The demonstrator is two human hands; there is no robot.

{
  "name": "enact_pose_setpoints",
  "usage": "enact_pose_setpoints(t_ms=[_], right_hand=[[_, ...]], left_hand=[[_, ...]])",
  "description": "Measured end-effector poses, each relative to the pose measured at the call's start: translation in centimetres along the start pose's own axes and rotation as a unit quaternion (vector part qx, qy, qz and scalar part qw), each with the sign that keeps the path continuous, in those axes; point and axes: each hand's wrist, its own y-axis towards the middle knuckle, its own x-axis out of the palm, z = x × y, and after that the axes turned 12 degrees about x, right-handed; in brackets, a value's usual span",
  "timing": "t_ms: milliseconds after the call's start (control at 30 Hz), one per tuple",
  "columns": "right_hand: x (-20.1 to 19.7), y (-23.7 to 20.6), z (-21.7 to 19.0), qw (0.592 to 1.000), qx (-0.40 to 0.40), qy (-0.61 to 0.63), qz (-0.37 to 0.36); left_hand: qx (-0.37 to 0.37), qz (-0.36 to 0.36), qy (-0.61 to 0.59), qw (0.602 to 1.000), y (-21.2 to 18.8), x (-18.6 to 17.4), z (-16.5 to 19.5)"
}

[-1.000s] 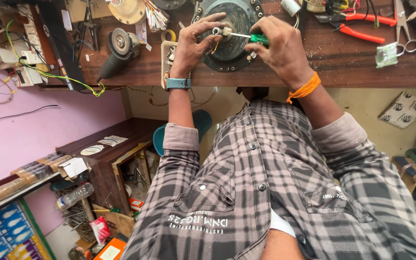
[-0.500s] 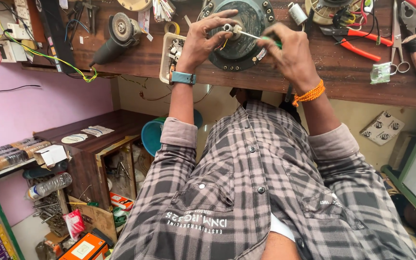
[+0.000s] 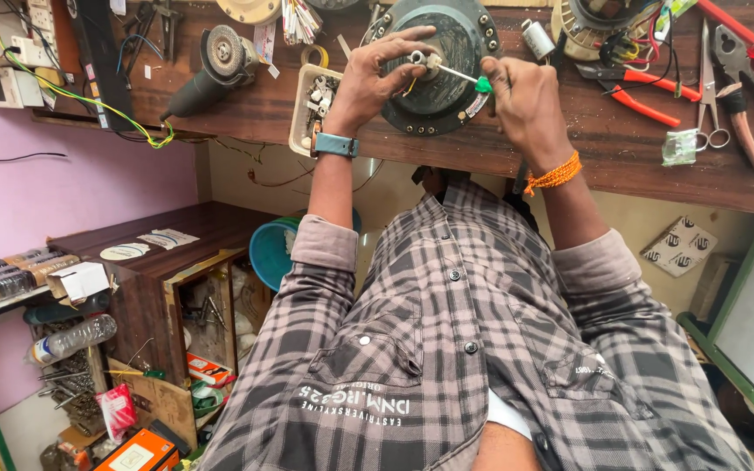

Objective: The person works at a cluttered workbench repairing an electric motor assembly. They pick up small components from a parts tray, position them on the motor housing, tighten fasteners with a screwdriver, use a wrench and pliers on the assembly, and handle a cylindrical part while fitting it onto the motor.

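A dark round fan motor (image 3: 448, 26) lies on the wooden bench (image 3: 621, 148). My left hand (image 3: 377, 83), with a blue watch on the wrist, rests on the motor's left side. Its fingertips pinch the small metal shaft (image 3: 418, 58) at the hub. My right hand (image 3: 525, 105), with an orange thread on the wrist, grips a thin screwdriver (image 3: 460, 74) with a green handle. The screwdriver's tip points left and meets the shaft between my fingers. My checked shirt fills the lower half of the view.
On the bench are an angle grinder (image 3: 211, 65), a white tray of small parts (image 3: 311, 113), a second motor with coloured wires (image 3: 604, 26), red-handled pliers (image 3: 647, 87) and scissors (image 3: 709, 87). Below left stand a brown cabinet (image 3: 133, 262) and a blue bucket (image 3: 272, 253).
The view has shifted, so the bench and hands sit a little lower and to the right. Both hands stay at the motor hub, and the screwdriver handle shows again after being hidden.
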Motion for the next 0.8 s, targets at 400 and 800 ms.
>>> enact_pose_setpoints(t_ms=[400,800], right_hand=[[0.0,0.8,0.9,0.997,0.011,0.066,-0.042],[0.0,1.2,1.4,0.989,-0.131,0.074,-0.011]], left_hand=[[-0.003,0.002,-0.005,1.000,0.0,0.2,0.0],[0.015,0.007,-0.010,1.000,0.0,0.4,-0.6]])
